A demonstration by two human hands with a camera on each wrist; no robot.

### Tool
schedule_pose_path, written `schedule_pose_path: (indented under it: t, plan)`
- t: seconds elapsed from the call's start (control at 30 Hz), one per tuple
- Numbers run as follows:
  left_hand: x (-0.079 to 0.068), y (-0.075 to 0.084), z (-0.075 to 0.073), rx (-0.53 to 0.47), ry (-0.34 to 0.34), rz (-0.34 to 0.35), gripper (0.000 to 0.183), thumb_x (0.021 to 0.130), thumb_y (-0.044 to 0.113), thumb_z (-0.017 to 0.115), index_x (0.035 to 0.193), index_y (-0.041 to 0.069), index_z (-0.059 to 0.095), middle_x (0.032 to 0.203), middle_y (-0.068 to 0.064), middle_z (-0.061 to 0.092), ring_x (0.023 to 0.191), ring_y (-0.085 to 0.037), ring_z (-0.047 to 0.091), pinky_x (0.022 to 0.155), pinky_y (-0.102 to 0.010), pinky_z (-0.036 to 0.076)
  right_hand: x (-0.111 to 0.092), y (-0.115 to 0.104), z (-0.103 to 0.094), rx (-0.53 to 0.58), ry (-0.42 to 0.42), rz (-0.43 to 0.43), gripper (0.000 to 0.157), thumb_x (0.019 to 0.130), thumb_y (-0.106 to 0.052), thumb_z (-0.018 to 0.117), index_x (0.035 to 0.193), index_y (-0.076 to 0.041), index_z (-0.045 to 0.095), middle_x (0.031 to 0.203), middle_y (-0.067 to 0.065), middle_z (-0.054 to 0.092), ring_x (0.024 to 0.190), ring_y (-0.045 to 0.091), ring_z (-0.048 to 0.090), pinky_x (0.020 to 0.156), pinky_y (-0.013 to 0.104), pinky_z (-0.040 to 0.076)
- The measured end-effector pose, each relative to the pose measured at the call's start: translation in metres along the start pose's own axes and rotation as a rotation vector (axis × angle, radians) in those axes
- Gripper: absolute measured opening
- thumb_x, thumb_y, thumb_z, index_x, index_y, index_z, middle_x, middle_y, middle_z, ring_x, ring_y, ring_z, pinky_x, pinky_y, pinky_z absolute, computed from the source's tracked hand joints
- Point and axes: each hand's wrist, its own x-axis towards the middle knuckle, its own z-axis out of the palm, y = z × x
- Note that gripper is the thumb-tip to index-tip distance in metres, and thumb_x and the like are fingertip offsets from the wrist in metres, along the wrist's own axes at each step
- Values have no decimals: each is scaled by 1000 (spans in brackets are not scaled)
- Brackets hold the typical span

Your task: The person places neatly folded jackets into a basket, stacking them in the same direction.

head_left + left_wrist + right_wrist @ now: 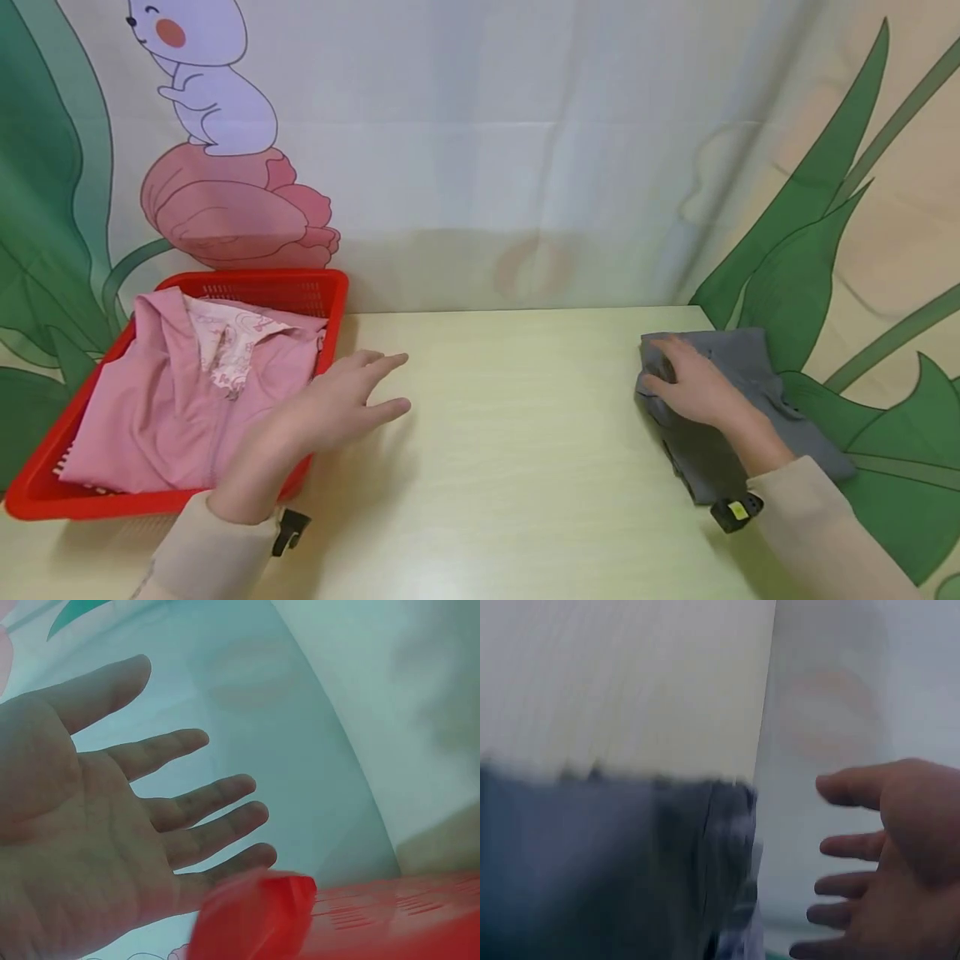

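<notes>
My left hand (341, 400) hovers beside the right rim of a red plastic basket (339, 308), fingers spread and nothing in them; the left wrist view shows its bare palm (82, 840). Inside the basket lies a pink zip-up garment (157, 417) with a patterned white lining at the collar. On the right, my right hand (701, 387) is over a folded dark grey garment (738, 354), overlapping it in the head view. In the right wrist view the fingers are extended and hold nothing, with the grey cloth (615, 862) to their left.
A pale wood-grain table (510, 433) spreads between the basket and the grey garment. Behind it hangs a white curtain (480, 167) printed with a cartoon animal, a pink flower and green leaves. Dark devices are strapped at both wrists.
</notes>
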Motion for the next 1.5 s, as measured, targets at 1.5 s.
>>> schedule_pose_path:
  t: [1.5]
  plan:
    - [19,-3,81,-47,-90,-72,62,104,38,57,155,5,44,162,-22,32,149,-48,24,110,-75,25,-8,-2,36,-68,-49,86,63,105,-29,56,142,20,43,143,40,46,134,56,41,108,64,38]
